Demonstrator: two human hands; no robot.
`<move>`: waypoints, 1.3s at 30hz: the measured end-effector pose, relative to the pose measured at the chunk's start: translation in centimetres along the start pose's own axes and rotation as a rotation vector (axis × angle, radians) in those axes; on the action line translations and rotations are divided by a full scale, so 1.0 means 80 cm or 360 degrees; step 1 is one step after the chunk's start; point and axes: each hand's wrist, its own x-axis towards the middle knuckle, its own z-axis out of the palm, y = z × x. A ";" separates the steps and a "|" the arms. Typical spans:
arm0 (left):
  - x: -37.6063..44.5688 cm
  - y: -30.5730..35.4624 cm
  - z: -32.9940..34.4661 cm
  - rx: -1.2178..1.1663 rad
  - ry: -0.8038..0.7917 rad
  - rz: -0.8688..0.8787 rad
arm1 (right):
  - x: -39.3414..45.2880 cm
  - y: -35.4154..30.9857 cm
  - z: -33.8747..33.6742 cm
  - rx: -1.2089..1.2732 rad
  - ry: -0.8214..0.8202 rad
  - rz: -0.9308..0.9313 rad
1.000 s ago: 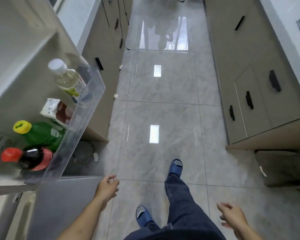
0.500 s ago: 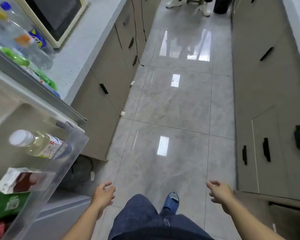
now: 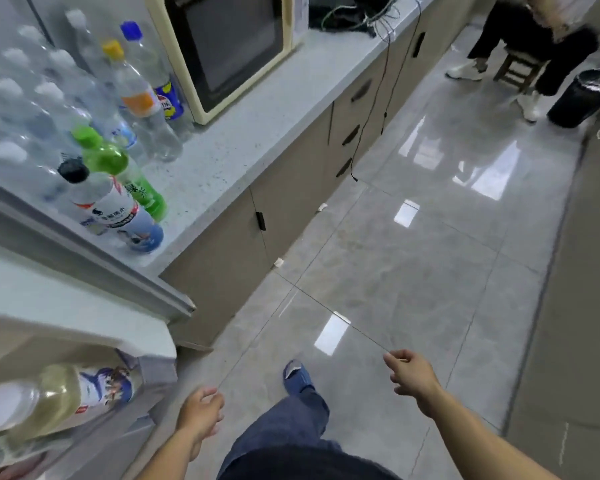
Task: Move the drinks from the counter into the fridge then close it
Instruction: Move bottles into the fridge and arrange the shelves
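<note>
Counter (image 3: 243, 140) bottles (image 3: 118, 188); door-shelf bottle (image 3: 59, 396), seemingly.

Bottles (image 3: 118, 188) on counter (image 3: 243, 133), open fridge door (image 3: 84, 341), both hands empty

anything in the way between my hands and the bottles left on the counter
Nothing visible blocks them. Both the left hand and right hand hang empty over open floor. The black-capped bottle and green bottle stand nearest the counter edge, beside the open fridge door.

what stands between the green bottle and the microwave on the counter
In the head view, clear bottles: one with an orange cap, one with a blue cap, between the green bottle and the microwave.
</note>
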 end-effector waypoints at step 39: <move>-0.062 0.409 -0.104 -0.1582 0.1528 0.0526 | -0.134 -0.611 0.353 -0.0913 -0.1455 -0.2943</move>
